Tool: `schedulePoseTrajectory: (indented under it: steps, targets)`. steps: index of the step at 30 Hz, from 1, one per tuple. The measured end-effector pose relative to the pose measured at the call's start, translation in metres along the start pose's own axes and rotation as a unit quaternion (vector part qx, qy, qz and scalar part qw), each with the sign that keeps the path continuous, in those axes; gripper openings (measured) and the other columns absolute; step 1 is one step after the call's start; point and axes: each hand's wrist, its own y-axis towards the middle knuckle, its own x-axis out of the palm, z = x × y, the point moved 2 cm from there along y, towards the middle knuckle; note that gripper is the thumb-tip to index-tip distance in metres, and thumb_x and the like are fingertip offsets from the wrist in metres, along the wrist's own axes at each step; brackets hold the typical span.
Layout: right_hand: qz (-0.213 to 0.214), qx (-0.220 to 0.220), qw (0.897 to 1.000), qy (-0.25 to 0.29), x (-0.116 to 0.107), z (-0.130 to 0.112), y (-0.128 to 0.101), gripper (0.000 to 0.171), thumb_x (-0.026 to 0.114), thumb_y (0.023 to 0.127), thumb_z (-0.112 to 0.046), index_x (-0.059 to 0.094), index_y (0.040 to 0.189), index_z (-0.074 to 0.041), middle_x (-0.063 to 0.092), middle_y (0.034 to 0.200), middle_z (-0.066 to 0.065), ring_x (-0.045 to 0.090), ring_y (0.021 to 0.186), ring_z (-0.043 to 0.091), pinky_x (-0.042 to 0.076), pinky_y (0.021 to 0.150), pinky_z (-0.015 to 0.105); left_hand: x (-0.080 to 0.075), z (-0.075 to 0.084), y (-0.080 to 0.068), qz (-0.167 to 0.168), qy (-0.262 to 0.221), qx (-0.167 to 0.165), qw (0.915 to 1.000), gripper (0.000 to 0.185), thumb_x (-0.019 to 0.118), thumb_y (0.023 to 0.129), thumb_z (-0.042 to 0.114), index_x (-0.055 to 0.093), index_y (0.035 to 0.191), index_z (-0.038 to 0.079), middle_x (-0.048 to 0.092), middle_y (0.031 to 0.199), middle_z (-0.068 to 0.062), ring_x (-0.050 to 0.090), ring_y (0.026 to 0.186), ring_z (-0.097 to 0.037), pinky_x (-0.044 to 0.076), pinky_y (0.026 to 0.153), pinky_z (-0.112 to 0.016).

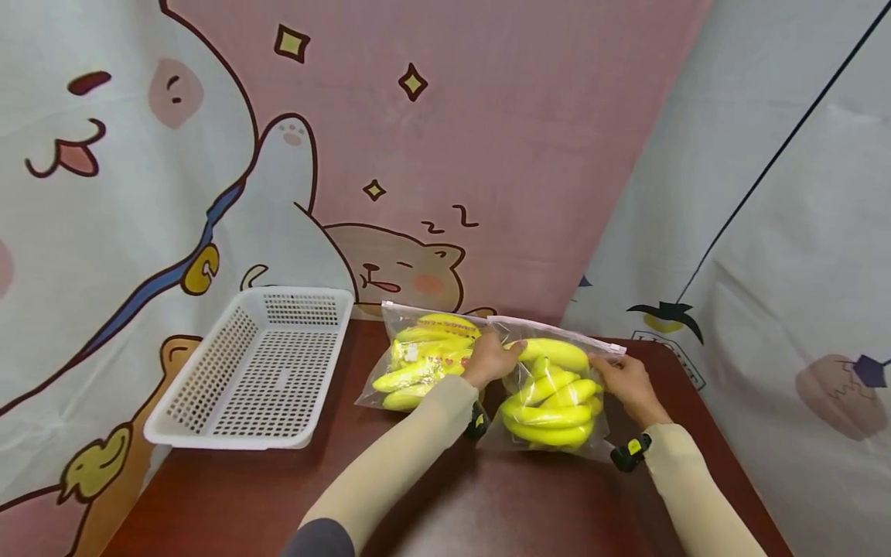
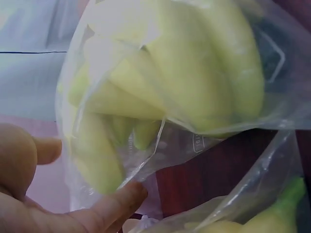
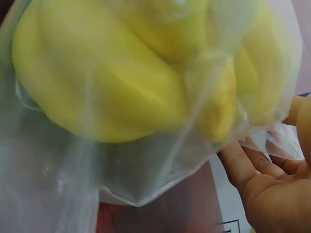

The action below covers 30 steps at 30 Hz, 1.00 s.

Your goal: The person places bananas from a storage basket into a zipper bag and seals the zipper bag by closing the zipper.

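white basket (image 1: pixel 254 371) at table's (image 1: pixel 445 503) left edge | second banana bag (image 1: pixel 418 360) at back edge | left hand (image 1: pixel 490 357) pinches front banana bag's (image 1: pixel 553 394) zip strip | right hand (image 1: pixel 626 383) pinches the strip's right end | judgement: keep strip taut, press evenly along the seal

Count, head view:
- Clear zip bags of bananas: 2. Left bag (image 1: pixel 423 357) lies flat on the table; right bag (image 1: pixel 553 391) sits beside it, touching.
- Bananas: about five visible in the right bag; about five in the left, exact number unclear through the plastic.
- White perforated baskets: 1 (image 1: pixel 257 371).
- Hands: 2, left hand (image 1: pixel 490 357) and right hand (image 1: pixel 626 383).
- Tables: 1, dark red-brown (image 1: pixel 230 495).
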Motion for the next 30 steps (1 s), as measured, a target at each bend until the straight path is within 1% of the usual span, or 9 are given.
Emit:
schedulePoseTrajectory:
  steps: [2,6,10,15,17,20,22,26,30]
  targets:
    - [0.005,0.012,1.000,0.000,0.001,0.005,0.006,0.064,0.053,0.099,-0.061,0.061,0.119,-0.001,0.057,0.105,0.010,0.055,0.090,0.021,0.050,0.072,0.028,0.001,0.001,-0.002,-0.016,0.000,0.001,0.9999,0.083,0.065,0.099,0.044,0.030,0.159,-0.001,0.046,0.156,-0.021,0.048,0.143,-0.036,0.047,0.112,-0.047]
    - [0.011,0.034,0.999,0.018,0.003,0.011,0.016,0.058,0.053,0.100,-0.059,0.059,0.111,-0.003,0.055,0.100,0.007,0.054,0.087,0.018,0.051,0.072,0.029,0.001,0.005,-0.015,-0.057,0.029,0.038,0.9972,0.087,0.069,0.096,0.044,0.028,0.160,0.001,0.054,0.149,-0.022,0.057,0.134,-0.034,0.051,0.108,-0.044]
    - [-0.009,0.026,0.999,0.029,0.006,0.011,0.019,0.068,0.051,0.101,-0.061,0.057,0.129,0.001,0.058,0.118,0.015,0.058,0.097,0.020,0.056,0.084,0.035,0.004,0.005,-0.037,-0.093,0.090,0.088,0.9876,0.086,0.072,0.093,0.048,0.035,0.159,0.007,0.047,0.156,-0.018,0.048,0.143,-0.031,0.046,0.114,-0.043]
    - [-0.070,-0.021,0.997,0.009,0.006,0.001,0.009,0.086,0.044,0.103,-0.061,0.026,0.158,0.003,0.042,0.152,0.031,0.053,0.130,0.042,0.050,0.107,0.053,0.014,-0.002,-0.068,-0.105,0.156,0.108,0.9762,0.090,0.076,0.089,0.051,0.035,0.160,0.015,0.031,0.165,-0.017,0.042,0.147,-0.034,0.045,0.115,-0.047]
    - [-0.068,-0.041,0.997,-0.019,0.004,-0.005,-0.001,0.090,0.042,0.104,-0.061,0.012,0.162,0.000,0.034,0.159,0.034,0.046,0.138,0.049,0.046,0.110,0.060,0.020,-0.005,-0.075,-0.102,0.171,0.117,0.9730,0.089,0.078,0.088,0.048,0.035,0.160,0.017,0.028,0.166,-0.018,0.041,0.148,-0.036,0.045,0.114,-0.048]
    - [-0.032,-0.083,0.993,-0.083,0.003,-0.016,-0.019,0.091,0.043,0.105,-0.056,-0.003,0.164,-0.003,0.025,0.161,0.037,0.038,0.143,0.055,0.041,0.110,0.067,0.028,-0.008,-0.080,-0.094,0.186,0.125,0.9701,0.083,0.078,0.090,0.041,0.037,0.159,0.018,0.025,0.167,-0.018,0.040,0.149,-0.037,0.046,0.113,-0.048]
    - [-0.009,-0.125,0.985,-0.118,0.005,-0.024,-0.032,0.089,0.048,0.105,-0.051,0.000,0.164,-0.004,0.019,0.163,0.037,0.033,0.143,0.058,0.036,0.110,0.072,0.031,-0.009,-0.079,-0.087,0.193,0.128,0.9689,0.077,0.076,0.093,0.038,0.039,0.158,0.018,0.026,0.167,-0.018,0.040,0.149,-0.038,0.046,0.114,-0.049]
    - [0.003,-0.218,0.962,-0.165,0.014,-0.036,-0.052,0.081,0.061,0.101,-0.041,0.025,0.160,0.000,0.017,0.163,0.037,0.027,0.143,0.062,0.031,0.108,0.079,0.034,-0.012,-0.071,-0.076,0.208,0.134,0.9660,0.070,0.071,0.096,0.037,0.043,0.156,0.015,0.031,0.165,-0.019,0.043,0.147,-0.039,0.046,0.114,-0.050]
    - [-0.014,-0.246,0.953,-0.177,0.025,-0.038,-0.059,0.071,0.061,0.102,-0.041,0.037,0.156,-0.001,0.021,0.163,0.035,0.027,0.143,0.062,0.030,0.108,0.080,0.035,-0.014,-0.060,-0.077,0.218,0.145,0.9620,0.068,0.069,0.098,0.036,0.043,0.156,0.013,0.034,0.164,-0.021,0.043,0.146,-0.040,0.044,0.116,-0.050]
